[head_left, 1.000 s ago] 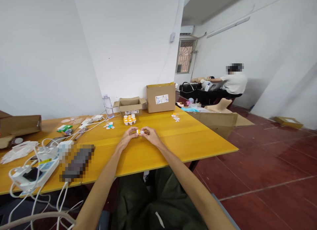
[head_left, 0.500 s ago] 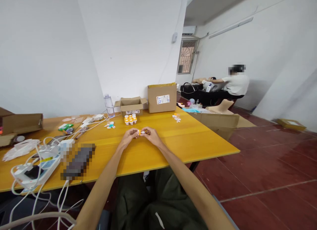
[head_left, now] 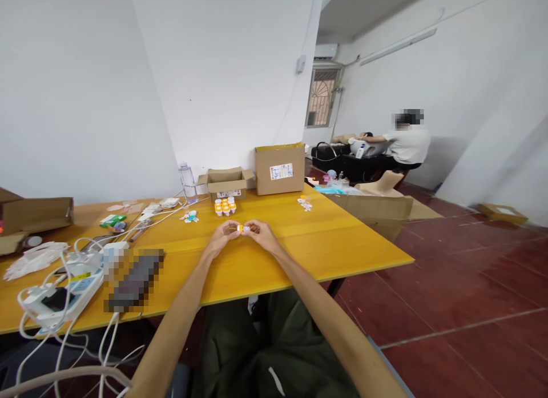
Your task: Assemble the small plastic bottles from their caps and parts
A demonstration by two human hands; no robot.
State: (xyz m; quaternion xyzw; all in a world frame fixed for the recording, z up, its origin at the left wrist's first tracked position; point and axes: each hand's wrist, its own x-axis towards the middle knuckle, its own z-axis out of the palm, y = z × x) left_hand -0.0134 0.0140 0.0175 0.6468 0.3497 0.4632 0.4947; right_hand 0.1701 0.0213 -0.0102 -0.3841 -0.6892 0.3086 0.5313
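Between my two hands, just above the table (head_left: pixel 325 238), is a small white bottle (head_left: pixel 243 229) with an orange-yellow band, lying roughly sideways. My left hand (head_left: pixel 221 236) pinches its left end, where the white and orange part shows. My right hand (head_left: pixel 262 234) is closed on the right end, and its fingers cover part of the bottle. Behind my hands stands a tight group of similar small bottles (head_left: pixel 225 207) with orange and white tops. Small white and teal pieces (head_left: pixel 189 216) lie to their left, and small white and orange pieces (head_left: pixel 305 203) lie to the right.
An open cardboard box (head_left: pixel 226 184) and a taller box (head_left: pixel 279 169) stand at the back beside a clear bottle (head_left: pixel 187 184). On the left are a power strip (head_left: pixel 72 295) with cables and a dark blurred device (head_left: pixel 136 279). Another person (head_left: pixel 409 141) sits far right.
My left fingers have shifted slightly on the bottle, and more of its white and orange end shows. The view has moved very slightly; everything else is in place.
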